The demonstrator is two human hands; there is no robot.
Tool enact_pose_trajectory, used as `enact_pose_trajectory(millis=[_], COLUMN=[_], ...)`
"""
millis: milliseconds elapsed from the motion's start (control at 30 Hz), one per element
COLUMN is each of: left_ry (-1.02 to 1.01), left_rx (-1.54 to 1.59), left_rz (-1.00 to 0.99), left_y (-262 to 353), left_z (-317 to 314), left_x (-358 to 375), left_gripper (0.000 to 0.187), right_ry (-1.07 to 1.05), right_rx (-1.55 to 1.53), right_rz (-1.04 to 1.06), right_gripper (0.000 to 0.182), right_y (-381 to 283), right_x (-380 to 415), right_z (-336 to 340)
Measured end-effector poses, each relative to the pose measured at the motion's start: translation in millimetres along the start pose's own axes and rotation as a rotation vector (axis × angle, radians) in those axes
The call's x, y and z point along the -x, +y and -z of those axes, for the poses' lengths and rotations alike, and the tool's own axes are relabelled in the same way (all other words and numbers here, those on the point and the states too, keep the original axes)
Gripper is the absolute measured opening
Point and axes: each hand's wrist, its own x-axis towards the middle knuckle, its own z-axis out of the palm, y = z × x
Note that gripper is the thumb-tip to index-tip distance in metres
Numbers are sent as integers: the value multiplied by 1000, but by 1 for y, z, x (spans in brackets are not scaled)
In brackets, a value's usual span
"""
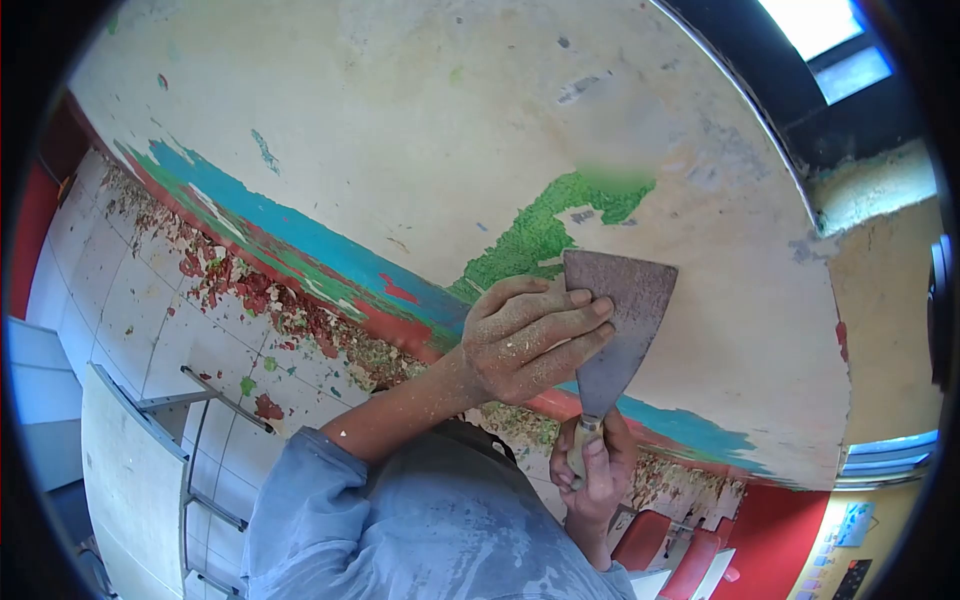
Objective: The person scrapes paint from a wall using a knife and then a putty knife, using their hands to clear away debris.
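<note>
A paint scraper (625, 310) with a wide, worn metal blade is held upright in front of the wall (400, 150). My right hand (600, 470) is wrapped around its pale handle (580, 455), thumb along the near side. My left hand (535, 340), dusted with pale flakes, presses its closed fingers across the face of the blade. Behind the blade's left corner, a patch of green paint (530, 235) shows on the scraped wall. A turquoise band of paint (270, 215) and red paint run along the lower wall.
Red, green and pale paint chips (240, 290) litter the tiled floor (130, 290) along the wall's foot. A white-topped table or desk (130, 480) with metal legs stands on the left. Red chairs (640, 540) are at the lower right, and a dark-framed window (830, 60) is at the upper right.
</note>
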Motion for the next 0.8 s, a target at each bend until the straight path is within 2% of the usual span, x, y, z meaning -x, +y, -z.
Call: enact_pose_trajectory(millis=[200, 300, 533, 800], left_ry=[-10, 9, 19, -6], left_rx=[-58, -48, 12, 43], left_rz=[-13, -10, -41, 36], left_y=[0, 5, 0, 22], left_z=[7, -1, -5, -14], left_x=[-7, -1, 8, 20], left_gripper=[25, 23, 19, 28], right_ry=[-42, 44, 60, 70], right_rx=[23, 25, 91, 143], right_rz=[60, 40, 34, 9], right_gripper=[42, 42, 43, 42], right_y=[8, 6, 10, 9], right_x=[-3, 0, 10, 10], right_z=[3, 6, 4, 28])
